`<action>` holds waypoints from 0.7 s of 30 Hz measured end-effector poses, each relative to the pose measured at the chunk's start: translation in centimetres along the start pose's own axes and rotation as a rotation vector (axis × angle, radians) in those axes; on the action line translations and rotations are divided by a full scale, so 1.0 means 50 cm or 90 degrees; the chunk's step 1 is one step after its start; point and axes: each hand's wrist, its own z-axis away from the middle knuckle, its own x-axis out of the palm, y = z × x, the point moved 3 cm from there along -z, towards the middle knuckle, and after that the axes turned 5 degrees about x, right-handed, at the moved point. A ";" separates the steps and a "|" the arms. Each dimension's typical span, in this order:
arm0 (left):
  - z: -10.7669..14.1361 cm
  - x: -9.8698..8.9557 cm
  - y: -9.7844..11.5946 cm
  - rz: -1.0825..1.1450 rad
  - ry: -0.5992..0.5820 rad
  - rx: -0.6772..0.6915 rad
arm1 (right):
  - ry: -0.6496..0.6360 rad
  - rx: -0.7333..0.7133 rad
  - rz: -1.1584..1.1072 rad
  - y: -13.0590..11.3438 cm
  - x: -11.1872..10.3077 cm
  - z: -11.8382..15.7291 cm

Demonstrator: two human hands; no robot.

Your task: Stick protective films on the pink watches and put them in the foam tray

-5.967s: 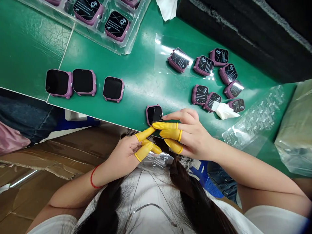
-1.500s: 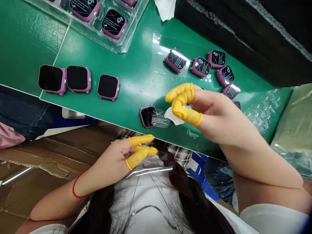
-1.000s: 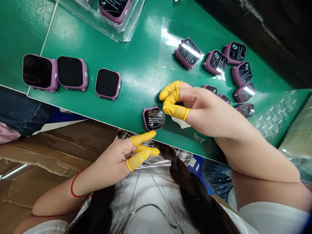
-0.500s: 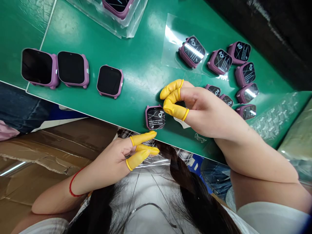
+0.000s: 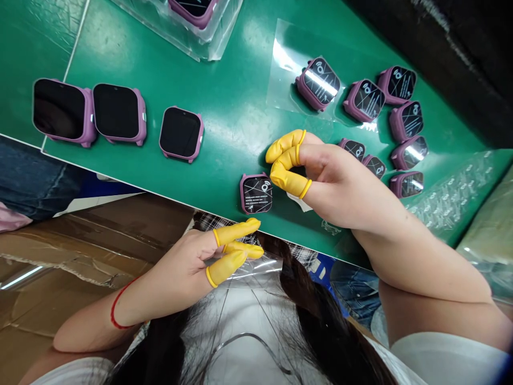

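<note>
Purple-framed, rounded-square smartwatch (image 5: 255, 194) lies face up near the edge of the glossy green table (image 5: 228, 101), just beyond the left forefinger and just left of the right fingertips. Clear film with white print (image 5: 261, 190) covers most of its dark screen. The left hand (image 5: 180, 264), with yellow rubber finger cots (image 5: 237, 232), is loosely open, its forefinger extended just short of the watch's near side. The right hand (image 5: 336, 179) has its capped thumb and forefinger curled toward each other at the film's right edge; I cannot tell whether they pinch it. A crumpled white paper scrap (image 5: 300, 203) shows beneath the right hand. Left of the hands, three purple watches with plain black screens (image 5: 181, 133) stand in a row. Beyond the right hand sit several purple watches with printed screens (image 5: 364, 100), one on a clear plastic sheet (image 5: 285, 88).
</note>
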 end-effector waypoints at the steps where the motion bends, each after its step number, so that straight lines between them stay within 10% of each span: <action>1: 0.001 -0.001 0.000 -0.003 0.002 -0.001 | -0.002 -0.001 -0.001 0.000 0.000 0.000; 21: 0.005 -0.010 0.006 -0.105 0.007 0.051 | 0.010 -0.001 0.004 0.000 0.004 -0.002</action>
